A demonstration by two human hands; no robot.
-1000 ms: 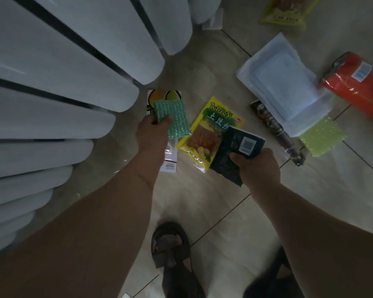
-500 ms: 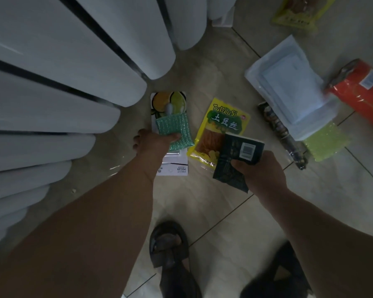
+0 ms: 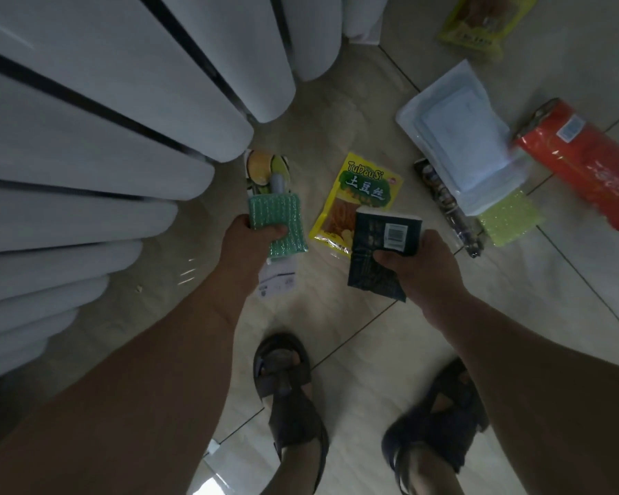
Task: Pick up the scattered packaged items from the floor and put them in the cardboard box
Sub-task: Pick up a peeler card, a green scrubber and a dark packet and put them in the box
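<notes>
Head view: left grip holding green sponge pack; right grip holding dark packet; yellow snack bag on floor.

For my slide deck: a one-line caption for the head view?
Left hand holds a green sponge pack, right hand a dark packet, above scattered floor items.

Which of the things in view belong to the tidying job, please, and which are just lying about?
Job:
left hand gripping green scrubber pack
right hand gripping dark packet
yellow snack packet
white pouch
red packet
lime sponge pack

Just there:
radiator
sandals
</notes>
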